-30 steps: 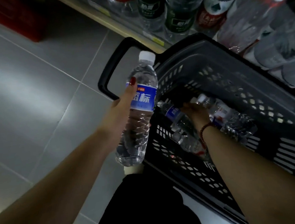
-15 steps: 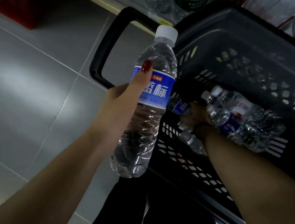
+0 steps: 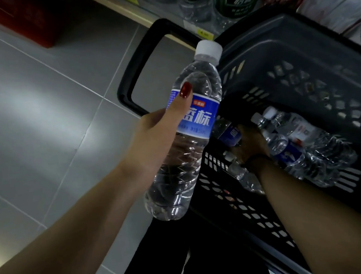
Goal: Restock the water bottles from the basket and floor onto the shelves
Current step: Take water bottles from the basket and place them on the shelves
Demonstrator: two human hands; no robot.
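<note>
Head view: left hand (image 3: 153, 139) grips a water bottle (image 3: 195, 118), cap up, over grey floor tiles (image 3: 43, 127) — right hand (image 3: 251, 146) sits among bottles (image 3: 285, 147) inside the black basket (image 3: 298, 45), grip too dark to tell; stocked shelf (image 3: 143, 16) beyond.

The water bottle (image 3: 185, 149) is clear with zigzag ribbing, a white cap (image 3: 208, 49) and a blue label (image 3: 198, 118) with white characters. The thumbnail (image 3: 185, 89) of the left hand (image 3: 153, 139) is dark red. The basket (image 3: 287, 46) is dark grey, pierced with diamonds and slots, its handle (image 3: 139, 64) black. The floor (image 3: 43, 131) is grey tile, pale-lined.
</note>
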